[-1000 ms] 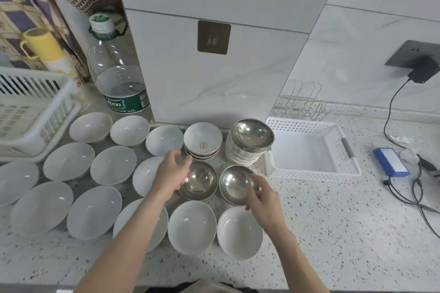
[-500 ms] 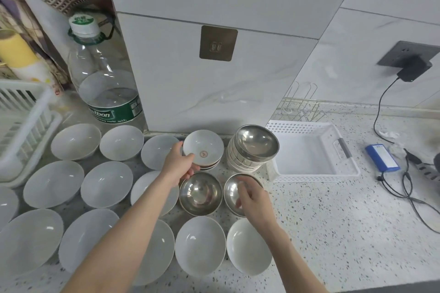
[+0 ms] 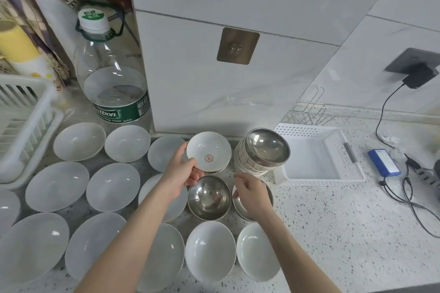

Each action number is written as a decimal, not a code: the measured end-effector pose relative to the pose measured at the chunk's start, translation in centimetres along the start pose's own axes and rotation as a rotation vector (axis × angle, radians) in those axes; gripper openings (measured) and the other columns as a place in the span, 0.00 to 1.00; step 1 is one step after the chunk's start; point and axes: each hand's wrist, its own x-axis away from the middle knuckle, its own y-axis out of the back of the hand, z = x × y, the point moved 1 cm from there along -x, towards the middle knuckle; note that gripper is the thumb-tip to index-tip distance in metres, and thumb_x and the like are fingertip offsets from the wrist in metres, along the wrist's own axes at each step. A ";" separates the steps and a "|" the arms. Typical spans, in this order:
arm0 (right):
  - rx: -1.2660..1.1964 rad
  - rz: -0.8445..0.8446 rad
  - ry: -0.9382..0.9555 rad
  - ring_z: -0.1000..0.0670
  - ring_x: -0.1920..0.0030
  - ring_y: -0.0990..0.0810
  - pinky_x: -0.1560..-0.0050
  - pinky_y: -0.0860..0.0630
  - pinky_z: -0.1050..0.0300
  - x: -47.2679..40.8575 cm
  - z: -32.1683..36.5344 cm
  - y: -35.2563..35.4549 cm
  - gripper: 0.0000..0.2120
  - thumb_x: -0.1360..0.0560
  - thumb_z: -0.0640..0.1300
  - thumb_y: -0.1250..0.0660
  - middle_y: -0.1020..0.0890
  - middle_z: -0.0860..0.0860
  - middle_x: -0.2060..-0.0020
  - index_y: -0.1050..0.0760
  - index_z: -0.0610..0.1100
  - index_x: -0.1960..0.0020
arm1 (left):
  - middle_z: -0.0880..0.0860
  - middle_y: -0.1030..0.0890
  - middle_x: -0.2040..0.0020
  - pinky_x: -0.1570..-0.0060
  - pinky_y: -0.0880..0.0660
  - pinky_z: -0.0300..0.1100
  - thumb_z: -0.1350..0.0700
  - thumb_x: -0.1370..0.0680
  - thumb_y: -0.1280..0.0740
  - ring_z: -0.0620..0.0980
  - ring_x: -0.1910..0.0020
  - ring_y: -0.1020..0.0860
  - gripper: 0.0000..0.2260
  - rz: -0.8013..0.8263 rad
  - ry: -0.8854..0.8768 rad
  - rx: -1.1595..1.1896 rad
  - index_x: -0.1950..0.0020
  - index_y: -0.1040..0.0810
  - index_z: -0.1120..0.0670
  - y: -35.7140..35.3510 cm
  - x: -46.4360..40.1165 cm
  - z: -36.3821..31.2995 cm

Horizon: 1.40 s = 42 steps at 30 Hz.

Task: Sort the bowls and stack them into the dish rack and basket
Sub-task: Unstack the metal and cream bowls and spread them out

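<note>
Already the left hand (image 3: 182, 173) pinches the marked bowl's (image 3: 208, 152) near rim; the right hand (image 3: 252, 194), loosely curled and holding nothing, hovers over a steel bowl (image 3: 239, 207), nearer the basket (image 3: 316, 179).

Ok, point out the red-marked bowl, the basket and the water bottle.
red-marked bowl (image 3: 209, 153): head view, inside of the bowl.
basket (image 3: 312, 182): head view, near rim.
water bottle (image 3: 112, 83): head view, clear body.

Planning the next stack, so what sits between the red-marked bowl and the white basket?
In the head view, a bowl stack topped by a tilted steel bowl stands between the red-marked bowl and the basket.
</note>
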 end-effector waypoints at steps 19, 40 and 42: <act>0.195 -0.072 -0.290 0.38 0.47 0.21 0.55 0.30 0.56 -5.9 4.2 -4.9 0.17 0.24 0.42 0.39 0.19 0.38 0.47 0.27 0.32 0.40 | 0.55 0.20 0.71 0.79 0.34 0.33 0.68 0.21 0.43 0.43 0.78 0.30 0.23 -0.020 -0.053 0.328 0.31 0.29 0.45 7.0 4.9 -0.1; 0.042 -0.155 -0.200 0.37 0.47 0.20 0.48 0.23 0.50 -4.8 5.0 -4.7 0.21 0.26 0.35 0.45 0.20 0.37 0.46 0.33 0.38 0.33 | 0.56 0.21 0.72 0.81 0.32 0.34 0.67 0.21 0.42 0.45 0.79 0.29 0.22 -0.071 -0.059 0.398 0.39 0.26 0.41 7.7 7.6 0.8; 0.041 -0.174 -0.170 0.38 0.47 0.21 0.53 0.27 0.52 -4.4 5.0 -4.5 0.20 0.25 0.35 0.45 0.20 0.38 0.46 0.33 0.37 0.33 | 0.56 0.21 0.72 0.80 0.32 0.34 0.67 0.21 0.41 0.44 0.78 0.29 0.21 -0.080 -0.068 0.408 0.38 0.26 0.43 7.7 8.0 0.8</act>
